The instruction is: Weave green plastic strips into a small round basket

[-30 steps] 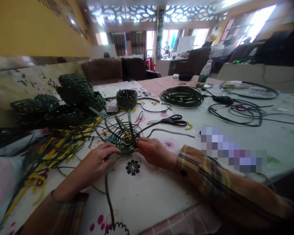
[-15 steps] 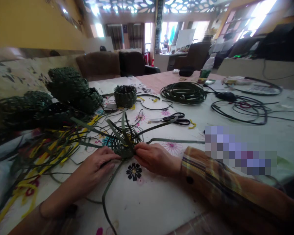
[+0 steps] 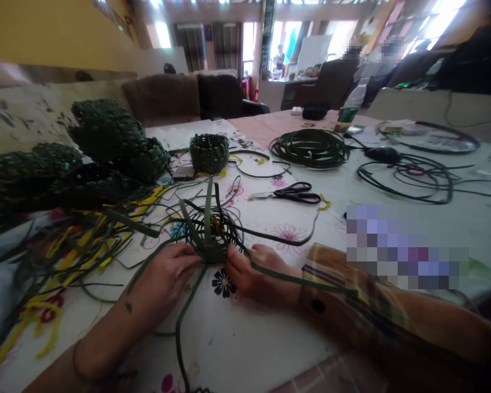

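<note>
A partly woven basket (image 3: pixel 213 248) of dark green strips sits between my hands on the table, its loose strips fanning up and outward. My left hand (image 3: pixel 174 267) grips its lower left edge, fingers bent together. On the other side my right hand (image 3: pixel 247 273) pinches the basket's right edge, with fingertips partly hidden. One long strip (image 3: pixel 294 277) runs over my right hand and along the sleeve. Another strip (image 3: pixel 182 327) trails from the basket's underside toward the table's front. A yellow tie (image 3: pixel 216 225) shows inside the weave.
Black-handled scissors (image 3: pixel 297 193) lie beyond my right hand. A small woven basket (image 3: pixel 209 153), a coil of green strip (image 3: pixel 310 147) and a bottle (image 3: pixel 353 105) stand farther back. Larger woven baskets (image 3: pixel 108 134) and loose green and yellow strips (image 3: pixel 94 240) crowd the left side.
The basket has tipped more upright between my hands, and its strips have swung. The right-hand strips have dropped lower, one now lying across my right hand. The view has tilted down slightly.
</note>
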Demonstrator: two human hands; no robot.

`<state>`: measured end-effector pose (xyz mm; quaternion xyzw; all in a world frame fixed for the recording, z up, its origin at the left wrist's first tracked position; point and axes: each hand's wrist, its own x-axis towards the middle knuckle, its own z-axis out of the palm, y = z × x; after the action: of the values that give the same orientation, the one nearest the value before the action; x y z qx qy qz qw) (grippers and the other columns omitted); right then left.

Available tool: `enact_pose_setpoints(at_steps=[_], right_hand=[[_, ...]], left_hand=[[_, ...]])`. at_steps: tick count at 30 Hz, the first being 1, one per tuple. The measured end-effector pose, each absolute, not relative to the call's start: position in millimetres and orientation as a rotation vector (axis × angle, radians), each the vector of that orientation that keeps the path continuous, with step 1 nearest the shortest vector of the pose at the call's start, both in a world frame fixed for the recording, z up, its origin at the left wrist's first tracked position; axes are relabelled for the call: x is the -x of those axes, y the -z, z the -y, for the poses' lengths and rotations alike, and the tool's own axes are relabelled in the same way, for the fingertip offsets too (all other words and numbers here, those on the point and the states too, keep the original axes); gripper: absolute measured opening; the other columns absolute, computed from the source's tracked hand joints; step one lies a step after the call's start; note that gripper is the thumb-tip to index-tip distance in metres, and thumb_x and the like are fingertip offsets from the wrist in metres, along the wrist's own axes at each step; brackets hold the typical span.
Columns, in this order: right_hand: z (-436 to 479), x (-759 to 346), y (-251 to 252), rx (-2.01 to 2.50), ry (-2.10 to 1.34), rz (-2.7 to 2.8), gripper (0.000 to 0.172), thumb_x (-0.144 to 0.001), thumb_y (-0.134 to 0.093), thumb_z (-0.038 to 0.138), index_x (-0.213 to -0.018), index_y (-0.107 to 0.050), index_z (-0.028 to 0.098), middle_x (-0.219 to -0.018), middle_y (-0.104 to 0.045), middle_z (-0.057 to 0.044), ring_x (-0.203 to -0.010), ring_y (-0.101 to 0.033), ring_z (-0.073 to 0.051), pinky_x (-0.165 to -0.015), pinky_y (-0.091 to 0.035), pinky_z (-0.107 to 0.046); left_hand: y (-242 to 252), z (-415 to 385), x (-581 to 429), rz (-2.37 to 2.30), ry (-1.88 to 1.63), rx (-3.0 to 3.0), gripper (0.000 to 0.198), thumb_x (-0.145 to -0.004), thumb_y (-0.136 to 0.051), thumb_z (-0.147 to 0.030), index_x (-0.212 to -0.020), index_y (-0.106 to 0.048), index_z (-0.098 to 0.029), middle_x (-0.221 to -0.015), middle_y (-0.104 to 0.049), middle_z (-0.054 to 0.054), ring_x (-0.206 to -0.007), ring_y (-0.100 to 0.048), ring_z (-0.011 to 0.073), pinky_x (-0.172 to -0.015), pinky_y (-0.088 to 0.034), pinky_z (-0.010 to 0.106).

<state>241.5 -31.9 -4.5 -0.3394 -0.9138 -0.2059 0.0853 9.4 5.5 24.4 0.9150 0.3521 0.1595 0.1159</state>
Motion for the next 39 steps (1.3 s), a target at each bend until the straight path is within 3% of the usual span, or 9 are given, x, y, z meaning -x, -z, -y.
enact_pose_setpoints(at_steps=[6,12,17,21,28,39], right_hand=[[34.3,-233.8,18.1,0.947,0.800,2.595,0.025,-0.091,-0.043,0.011,-0.087,-0.067,0.013,-0.102,-0.070,-0.021,-0.062,-0.056,-0.020,-0.044,-0.036,-0.033],[32.2,-233.4,16.9,0.929,0.803,2.607,0.020,-0.090,-0.047,0.015,-0.085,-0.066,0.014,-0.095,-0.070,-0.019,-0.063,-0.058,-0.020,-0.044,-0.040,-0.031],[32.8,-232.2,14.1,0.936,0.790,2.669,0.020,-0.089,-0.048,0.016,-0.089,-0.067,0.013,-0.094,-0.070,-0.019,-0.065,-0.059,-0.022,-0.044,-0.043,-0.033],[29.1,-229.3,19.3,0.928,0.794,2.649,0.022,-0.087,-0.045,0.008,-0.088,-0.067,0.012,-0.092,-0.070,-0.018,-0.066,-0.059,-0.022,-0.045,-0.044,-0.032],[30.5,-228.2,10.4,0.993,0.613,2.691,0.024,-0.088,-0.045,0.003,-0.088,-0.067,0.011,-0.089,-0.069,-0.016,-0.076,-0.061,-0.022,-0.048,-0.048,-0.030],[26.5,-244.6,-5.6,1.193,0.299,2.661,0.025,-0.094,-0.039,0.004,-0.090,-0.062,0.012,-0.093,-0.064,-0.011,-0.070,-0.061,-0.016,-0.051,-0.041,-0.027]], left_hand=[[-14.4,-8.5,-6.6,-1.167,-0.496,-2.632,0.027,-0.094,-0.048,-0.021,-0.100,-0.074,-0.022,-0.108,-0.072,0.006,-0.102,-0.066,0.0211,-0.090,-0.054,0.032],[-19.3,-11.5,-12.3,-1.168,-0.374,-2.725,0.025,-0.091,-0.051,-0.017,-0.093,-0.076,-0.021,-0.106,-0.075,0.007,-0.098,-0.069,0.0215,-0.087,-0.055,0.031],[-38.5,-16.6,-20.0,-0.984,-0.147,-2.739,0.044,-0.084,-0.045,-0.003,-0.105,-0.076,-0.026,-0.114,-0.074,0.004,-0.107,-0.068,0.0202,-0.095,-0.052,0.031],[-46.7,-21.9,-23.9,-0.996,0.010,-2.709,0.050,-0.072,-0.049,0.004,-0.100,-0.077,-0.027,-0.112,-0.074,0.003,-0.106,-0.068,0.0231,-0.094,-0.052,0.034],[-24.4,-17.8,-29.7,-1.179,-0.341,-2.761,0.020,-0.083,-0.059,-0.010,-0.089,-0.074,-0.021,-0.098,-0.072,0.007,-0.096,-0.064,0.0217,-0.088,-0.051,0.033],[-6.1,-18.7,-21.7,-1.341,-0.695,-2.778,0.010,-0.085,-0.061,-0.021,-0.084,-0.071,-0.022,-0.090,-0.071,0.004,-0.091,-0.065,0.0203,-0.083,-0.050,0.032]])
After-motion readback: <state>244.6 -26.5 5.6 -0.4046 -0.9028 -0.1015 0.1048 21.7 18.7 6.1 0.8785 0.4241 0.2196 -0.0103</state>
